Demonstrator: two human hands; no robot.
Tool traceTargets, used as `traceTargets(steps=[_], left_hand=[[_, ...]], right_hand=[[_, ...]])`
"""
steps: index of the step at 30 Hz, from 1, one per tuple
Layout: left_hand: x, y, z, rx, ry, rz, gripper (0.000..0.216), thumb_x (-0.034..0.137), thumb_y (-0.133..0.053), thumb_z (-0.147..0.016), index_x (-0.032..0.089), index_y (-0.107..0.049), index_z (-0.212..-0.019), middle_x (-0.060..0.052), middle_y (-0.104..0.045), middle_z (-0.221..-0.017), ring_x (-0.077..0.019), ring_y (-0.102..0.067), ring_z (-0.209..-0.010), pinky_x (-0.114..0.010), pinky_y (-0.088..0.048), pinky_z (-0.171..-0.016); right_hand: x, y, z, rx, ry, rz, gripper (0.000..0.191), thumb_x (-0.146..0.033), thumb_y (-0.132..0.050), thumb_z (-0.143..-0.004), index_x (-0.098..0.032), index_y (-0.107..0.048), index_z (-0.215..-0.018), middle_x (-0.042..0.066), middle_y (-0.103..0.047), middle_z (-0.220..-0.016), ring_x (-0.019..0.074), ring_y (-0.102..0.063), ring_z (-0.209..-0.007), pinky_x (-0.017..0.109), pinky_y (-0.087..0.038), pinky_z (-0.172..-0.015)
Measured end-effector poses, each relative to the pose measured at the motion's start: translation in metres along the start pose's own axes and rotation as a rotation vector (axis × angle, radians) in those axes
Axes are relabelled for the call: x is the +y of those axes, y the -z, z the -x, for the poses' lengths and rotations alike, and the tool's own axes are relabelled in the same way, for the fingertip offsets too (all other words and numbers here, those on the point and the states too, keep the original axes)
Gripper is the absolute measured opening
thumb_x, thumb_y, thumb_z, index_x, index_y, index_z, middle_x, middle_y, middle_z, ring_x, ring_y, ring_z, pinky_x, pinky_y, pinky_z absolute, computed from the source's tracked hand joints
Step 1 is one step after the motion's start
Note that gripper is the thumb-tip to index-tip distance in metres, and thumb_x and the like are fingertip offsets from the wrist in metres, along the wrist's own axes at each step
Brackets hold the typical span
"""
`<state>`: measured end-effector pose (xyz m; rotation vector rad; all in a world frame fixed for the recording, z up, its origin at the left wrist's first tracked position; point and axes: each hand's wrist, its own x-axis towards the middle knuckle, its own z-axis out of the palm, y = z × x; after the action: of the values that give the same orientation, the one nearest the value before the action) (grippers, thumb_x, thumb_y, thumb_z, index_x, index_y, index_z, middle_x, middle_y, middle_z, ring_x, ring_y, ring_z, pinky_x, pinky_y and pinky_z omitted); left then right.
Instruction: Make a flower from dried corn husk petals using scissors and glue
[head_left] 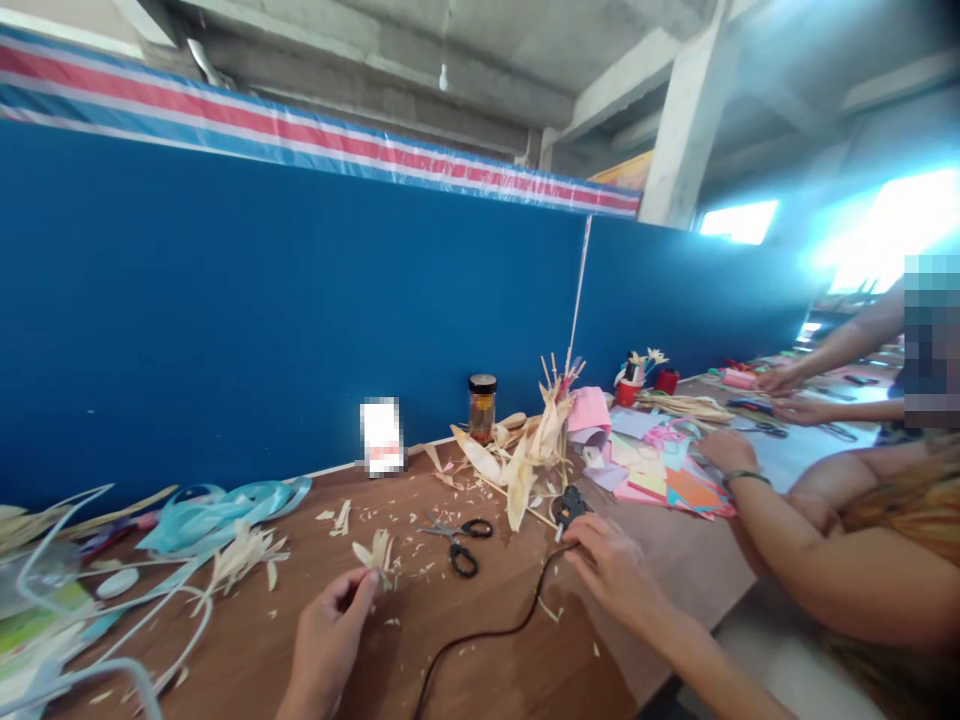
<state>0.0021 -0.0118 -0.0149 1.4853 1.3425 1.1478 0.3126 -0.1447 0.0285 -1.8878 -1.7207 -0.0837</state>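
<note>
Between the thumb and fingertips of my left hand (337,625) is a small pale flower of dried husk strips (381,556), held just above the brown table. My right hand (611,565) is closed at the handle end of a black glue gun (571,508), its fingers partly hiding the grip. The black cord (517,630) curves from there to the front edge of the view. Scissors (459,545) with black handles lie part-open between my hands. Behind the glue gun, dried husks (525,465) stand in a bunch, with thin sticks poking up.
A dark-lidded jar (482,408) stands by the blue partition (300,290). Husk scraps litter the tabletop. Light-blue ribbon (225,515), another husk piece (244,560) and white cable (202,620) lie left. Coloured paper (660,475) and a co-worker's arm (787,550) are at right.
</note>
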Motion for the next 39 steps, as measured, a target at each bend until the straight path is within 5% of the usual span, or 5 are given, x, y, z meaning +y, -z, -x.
traceTargets(steps=[6, 23, 29, 35, 39], left_hand=[[0.0, 0.001, -0.003, -0.005, 0.055, -0.016, 0.052, 0.058, -0.06, -0.055, 0.014, -0.065, -0.082, -0.002, -0.064, -0.061, -0.0191, -0.056, -0.057, -0.026, -0.043, -0.057], [0.005, 0.0, 0.001, -0.009, 0.038, 0.005, 0.049, 0.056, -0.06, -0.056, 0.014, -0.066, -0.079, -0.001, -0.062, -0.059, -0.0183, -0.053, -0.056, -0.026, -0.043, -0.057], [-0.001, -0.002, -0.001, -0.023, 0.027, 0.008, 0.047, 0.054, -0.059, -0.06, 0.013, -0.064, -0.084, 0.0, -0.06, -0.059, -0.0166, -0.052, -0.055, -0.024, -0.042, -0.055], [-0.005, -0.002, 0.0, -0.068, 0.046, 0.064, 0.044, 0.05, -0.059, -0.063, 0.014, -0.062, -0.087, 0.003, -0.056, -0.054, -0.0144, -0.051, -0.054, -0.022, -0.041, -0.054], [-0.008, -0.004, -0.001, -0.101, 0.137, 0.19, 0.044, 0.049, -0.063, -0.06, 0.014, -0.061, -0.087, 0.001, -0.06, -0.06, -0.0138, -0.053, -0.054, -0.022, -0.043, -0.052]], right_hand=[[0.041, 0.006, 0.001, 0.111, -0.166, 0.285, 0.018, -0.025, -0.042, -0.082, -0.021, -0.055, -0.093, 0.005, -0.061, -0.077, 0.0203, -0.055, -0.074, 0.029, -0.038, -0.062], [0.055, -0.012, 0.001, -0.052, -0.18, 0.418, 0.023, -0.021, -0.052, -0.076, -0.018, -0.053, -0.099, 0.01, -0.059, -0.091, 0.023, -0.056, -0.084, 0.029, -0.039, -0.066], [0.058, -0.014, -0.002, 0.057, -0.165, 0.458, 0.019, -0.019, -0.043, -0.082, -0.016, -0.052, -0.097, 0.012, -0.059, -0.088, 0.027, -0.053, -0.087, 0.035, -0.041, -0.069], [0.026, 0.006, -0.003, 0.221, -0.192, 0.127, 0.028, -0.028, -0.035, -0.086, -0.017, -0.041, -0.111, 0.013, -0.057, -0.099, 0.0267, -0.054, -0.091, 0.036, -0.043, -0.071], [-0.026, 0.011, -0.011, 0.195, -0.194, -0.521, 0.022, -0.031, -0.037, -0.087, -0.022, -0.041, -0.106, 0.006, -0.058, -0.095, 0.0197, -0.055, -0.088, 0.032, -0.042, -0.08]])
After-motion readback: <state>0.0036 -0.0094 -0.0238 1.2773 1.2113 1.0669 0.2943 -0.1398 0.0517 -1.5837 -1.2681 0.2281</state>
